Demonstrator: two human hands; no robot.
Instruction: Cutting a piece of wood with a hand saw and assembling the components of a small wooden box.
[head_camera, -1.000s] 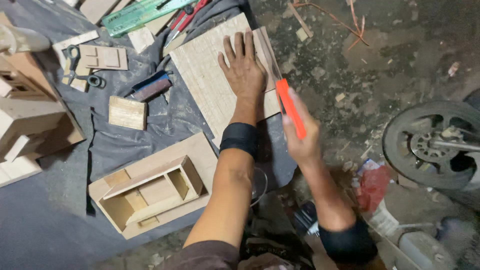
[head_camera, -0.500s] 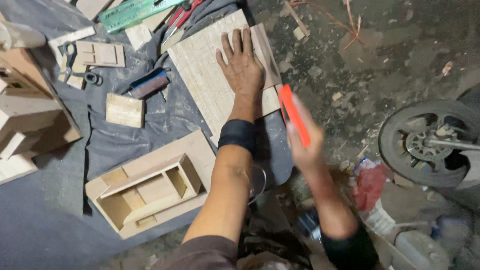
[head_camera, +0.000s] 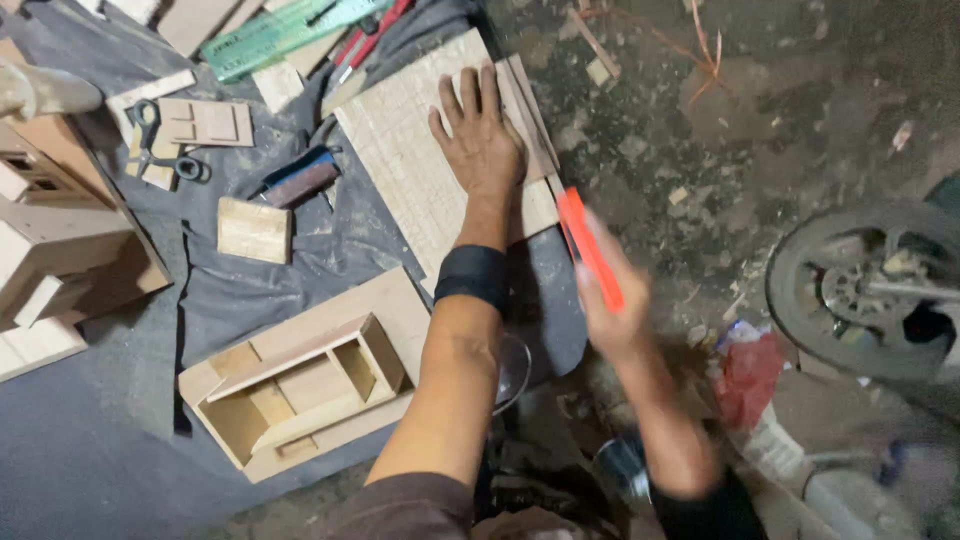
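Dirty ground scattered with wood chips lies under a dark cloth (head_camera: 300, 270) that carries the work. On it, the left hand (head_camera: 482, 140) presses flat, fingers spread, on a pale wooden board (head_camera: 400, 150). The right hand (head_camera: 610, 310), blurred, is clenched around an orange knife (head_camera: 590, 248) just beside the board's near edge. A small wooden box frame (head_camera: 300, 385) sits nearer the person; scissors (head_camera: 160, 145) lie well apart.

Scissors (head_camera: 165, 150); green ruler (head_camera: 285, 30); wheel (head_camera: 865, 290)

Left hand (head_camera: 483, 140) flat on wooden board (head_camera: 405, 160); orange cutter (head_camera: 590, 248) in right hand (head_camera: 610, 305).
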